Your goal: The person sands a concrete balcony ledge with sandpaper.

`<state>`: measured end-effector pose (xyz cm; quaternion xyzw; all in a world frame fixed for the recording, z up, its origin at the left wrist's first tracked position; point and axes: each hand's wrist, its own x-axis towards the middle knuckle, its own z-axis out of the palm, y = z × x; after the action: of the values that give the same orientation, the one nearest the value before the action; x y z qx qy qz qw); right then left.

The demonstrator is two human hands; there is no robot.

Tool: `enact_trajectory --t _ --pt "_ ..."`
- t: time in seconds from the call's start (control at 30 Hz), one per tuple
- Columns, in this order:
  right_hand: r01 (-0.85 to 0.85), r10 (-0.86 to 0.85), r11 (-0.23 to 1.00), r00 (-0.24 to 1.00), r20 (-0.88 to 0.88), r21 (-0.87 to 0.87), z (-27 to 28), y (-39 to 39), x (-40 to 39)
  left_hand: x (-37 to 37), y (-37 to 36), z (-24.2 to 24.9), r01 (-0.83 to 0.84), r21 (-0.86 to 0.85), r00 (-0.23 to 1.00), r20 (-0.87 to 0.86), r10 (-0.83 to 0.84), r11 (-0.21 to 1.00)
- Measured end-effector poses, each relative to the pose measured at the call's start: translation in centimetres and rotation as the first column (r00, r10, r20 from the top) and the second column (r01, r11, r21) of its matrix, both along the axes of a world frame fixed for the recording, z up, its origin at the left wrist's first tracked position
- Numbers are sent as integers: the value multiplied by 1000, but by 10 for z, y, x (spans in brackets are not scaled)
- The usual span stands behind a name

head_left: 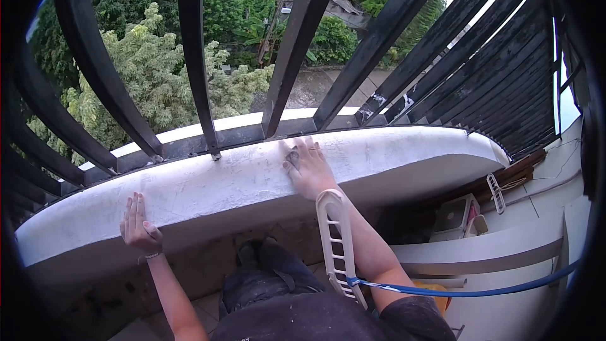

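Note:
A white, curved ledge [404, 150] runs across the view below dark railing bars. My left hand [140, 226] is at its lower left, fingers straight and close together, thumb bent in; nothing shows in it. Farther right, my right hand [310, 169] rests against the ledge's upper face, just under the bars. Between its thumb and fingers sits a small grey piece [293, 157], partly hidden, whose kind I cannot make out. A blurred whitish patch lies beside those fingertips. Pale scuffs and streaks mark the painted surface.
Dark railing bars [297, 44] rise along the ledge, with trees behind. A white slotted plastic piece [336, 243] overlaps my right arm, tied to a blue strap [467, 292]. At right are wooden planks [514, 169] and a pale plastic item [452, 215].

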<state>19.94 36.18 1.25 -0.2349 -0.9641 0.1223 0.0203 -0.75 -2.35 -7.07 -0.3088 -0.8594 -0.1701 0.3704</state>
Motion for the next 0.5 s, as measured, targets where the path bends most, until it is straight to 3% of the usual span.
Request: enact_trajectory --t 0.13,0.23,0.27,0.37,0.43,0.47,0.5 --pt "371 -397 908 911 116 195 -22 130 77 1 1 -5 1 21 1000 1 -1 1000" --pt "345 -440 867 868 230 360 -24 161 45 5 9 -3 -47 52 999 13 47 998" --pt "318 -331 910 944 5 265 -31 165 25 8 11 -3 -63 68 997 48 60 996" --pt "175 -177 984 941 289 35 11 66 -30 17 22 5 -106 56 985 142 97 993" --pt "-42 49 988 998 -41 150 -15 34 -11 27 28 15 -145 -12 972 187 145 989" --pt "4 -9 999 988 157 35 -3 25 3 29 22 12 -131 -46 958 251 138 990" --pt "23 -29 997 997 70 78 -11 30 21 29 15 12 -85 -27 967 238 89 996"
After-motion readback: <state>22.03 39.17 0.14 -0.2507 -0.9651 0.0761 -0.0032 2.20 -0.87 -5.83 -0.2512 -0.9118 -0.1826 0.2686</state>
